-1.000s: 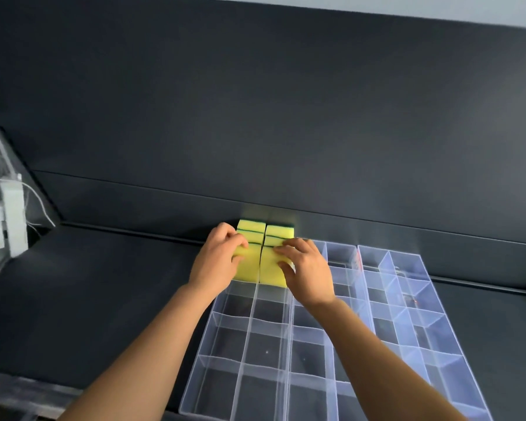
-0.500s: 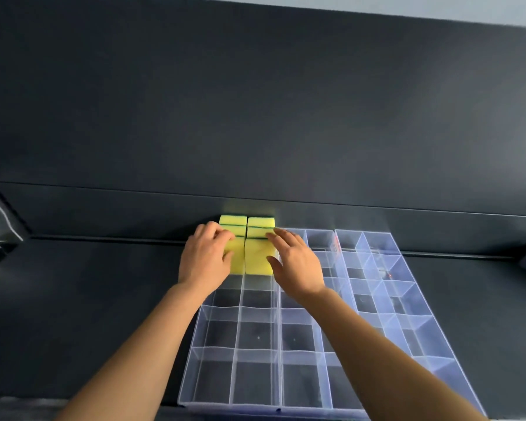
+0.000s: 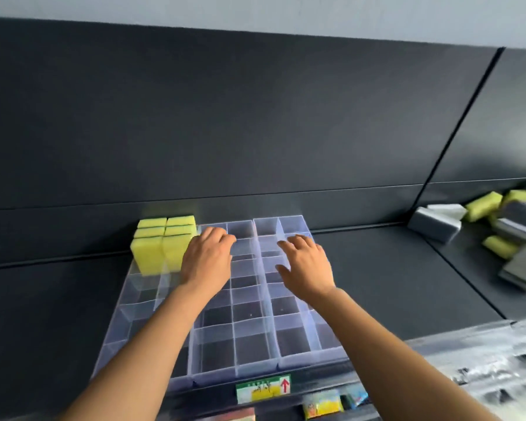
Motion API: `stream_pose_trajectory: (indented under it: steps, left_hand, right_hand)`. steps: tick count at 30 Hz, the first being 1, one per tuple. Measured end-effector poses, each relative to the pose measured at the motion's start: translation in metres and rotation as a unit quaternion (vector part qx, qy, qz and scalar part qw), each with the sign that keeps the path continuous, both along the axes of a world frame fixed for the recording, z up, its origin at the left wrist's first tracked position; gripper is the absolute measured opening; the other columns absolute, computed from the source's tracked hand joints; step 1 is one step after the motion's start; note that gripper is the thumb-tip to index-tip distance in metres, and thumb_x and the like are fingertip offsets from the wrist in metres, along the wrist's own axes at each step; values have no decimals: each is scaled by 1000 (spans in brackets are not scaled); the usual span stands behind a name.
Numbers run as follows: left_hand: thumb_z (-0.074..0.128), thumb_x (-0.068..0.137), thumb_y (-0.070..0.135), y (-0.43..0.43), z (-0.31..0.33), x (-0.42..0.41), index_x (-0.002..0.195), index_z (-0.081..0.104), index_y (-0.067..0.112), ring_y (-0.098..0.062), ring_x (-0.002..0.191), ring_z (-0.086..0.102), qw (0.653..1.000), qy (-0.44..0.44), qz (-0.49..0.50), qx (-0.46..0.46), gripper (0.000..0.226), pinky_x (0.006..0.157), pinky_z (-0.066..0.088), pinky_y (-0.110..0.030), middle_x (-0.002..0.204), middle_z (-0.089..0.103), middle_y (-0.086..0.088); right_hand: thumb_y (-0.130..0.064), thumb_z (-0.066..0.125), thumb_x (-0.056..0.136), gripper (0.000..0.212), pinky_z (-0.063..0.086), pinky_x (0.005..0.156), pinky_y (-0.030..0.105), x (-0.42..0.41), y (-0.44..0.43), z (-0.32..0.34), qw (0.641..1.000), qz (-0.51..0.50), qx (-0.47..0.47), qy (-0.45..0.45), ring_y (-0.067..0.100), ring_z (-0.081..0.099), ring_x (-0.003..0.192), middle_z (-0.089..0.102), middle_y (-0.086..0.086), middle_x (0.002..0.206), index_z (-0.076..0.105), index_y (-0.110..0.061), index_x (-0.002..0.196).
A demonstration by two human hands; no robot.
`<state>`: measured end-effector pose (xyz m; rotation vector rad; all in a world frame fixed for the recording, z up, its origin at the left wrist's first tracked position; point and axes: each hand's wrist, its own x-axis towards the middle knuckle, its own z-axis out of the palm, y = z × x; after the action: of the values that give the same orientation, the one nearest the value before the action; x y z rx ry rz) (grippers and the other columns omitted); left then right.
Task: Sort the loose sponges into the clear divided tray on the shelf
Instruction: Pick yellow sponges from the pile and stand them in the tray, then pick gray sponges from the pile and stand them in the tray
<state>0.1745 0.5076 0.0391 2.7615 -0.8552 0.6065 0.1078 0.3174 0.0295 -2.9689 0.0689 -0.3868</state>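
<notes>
A clear divided tray point(image 3: 255, 364) lies on the dark shelf in front of me. Several yellow sponges point(image 3: 161, 244) stand on edge, packed together in its far left corner. My left hand point(image 3: 208, 261) hovers over the tray just right of those sponges, fingers loosely curled, holding nothing. Over the tray's right columns my right hand point(image 3: 305, 265) is spread, also with nothing in it. A pile of loose sponges point(image 3: 498, 223), yellow and grey ones, lies on the shelf at the far right.
A dark back panel point(image 3: 255, 132) rises behind the shelf. A vertical divider point(image 3: 456, 123) separates the right section. A price label point(image 3: 263, 387) and small packets sit at the shelf's front edge. Clear plastic wrapping point(image 3: 483, 360) lies at the lower right.
Both hands have let go of the yellow sponges and moved right over the tray. The view has swung right, and the pile of loose sponges has come into sight.
</notes>
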Motion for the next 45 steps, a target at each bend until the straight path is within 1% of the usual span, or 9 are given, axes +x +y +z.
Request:
stream_pose_trajectory:
  steps: [3, 12, 23, 29, 32, 37, 39, 42, 45]
  left_hand:
    - [79, 61, 5, -44, -2, -22, 91, 70, 11, -29, 86, 61, 1000, 17, -9, 6, 32, 68, 51, -38, 92, 66, -5]
    - [60, 87, 15, -178, -6, -93, 119, 59, 14, -24, 115, 48, 997, 51, -59, -4, 32, 94, 41, -37, 121, 57, -3]
    - [59, 88, 20, -318, -9, -133, 121, 57, 18, -19, 116, 45, 984, 73, -161, -1, 33, 93, 40, -31, 122, 55, 2]
    - [56, 90, 21, -389, -14, -118, 124, 54, 19, -19, 118, 42, 977, 84, -195, 11, 34, 94, 39, -31, 124, 52, 2]
    - [54, 91, 25, -425, -19, -102, 128, 50, 20, -18, 122, 39, 976, 95, -194, 25, 37, 96, 37, -30, 129, 48, 3]
    - [57, 90, 23, -479, -22, -73, 129, 48, 20, -20, 127, 37, 976, 95, -189, 44, 41, 97, 37, -33, 135, 43, 1]
    - [59, 87, 17, -497, -22, -59, 130, 46, 18, -20, 128, 36, 977, 88, -191, 49, 44, 94, 38, -33, 139, 41, 0]
    - [57, 84, 5, -516, -26, -41, 140, 34, 18, -20, 136, 28, 975, 82, -194, 67, 61, 100, 33, -31, 149, 30, -3]
    - [54, 82, 2, -530, -30, -29, 145, 26, 20, -19, 138, 26, 974, 86, -185, 98, 71, 105, 28, -33, 150, 30, -1]
  right_hand:
    - [-37, 52, 92, 48, 31, 103, 33, -34, -44, 3, 999, -32, -15, 13, 24, 35, 130, 46, 3, 137, 42, -21, 136]
    - [-37, 55, 88, 45, 34, 98, 34, -129, -170, 1, 992, -117, -20, 41, 24, 39, 124, 50, 3, 128, 48, -22, 130]
    - [-34, 56, 87, 42, 34, 97, 33, -193, -291, -5, 976, -213, -14, 51, 23, 38, 124, 50, 2, 128, 50, -21, 126]
    - [-23, 55, 87, 44, 32, 100, 32, -191, -353, -9, 968, -240, -36, 58, 23, 37, 127, 48, 1, 133, 48, -24, 131]
    - [-16, 50, 86, 49, 28, 104, 33, -185, -382, -12, 967, -236, -54, 74, 24, 30, 133, 41, 3, 139, 44, -25, 134]
    - [-8, 51, 86, 69, 7, 117, 41, -164, -427, -15, 967, -192, -87, 145, 23, -3, 145, 3, 6, 158, 23, -26, 147]
    - [-10, 47, 90, 67, 3, 118, 43, -154, -440, -17, 963, -174, -100, 182, 22, -7, 145, -3, 5, 159, 18, -27, 148]
    - [-18, 50, 92, 63, 11, 114, 39, -143, -455, -21, 959, -155, -121, 205, 23, -1, 145, 5, 5, 158, 22, -29, 147]
    - [-22, 55, 86, 54, 28, 97, 38, -130, -467, -20, 958, -140, -152, 201, 28, 23, 134, 36, 6, 143, 38, -29, 137]
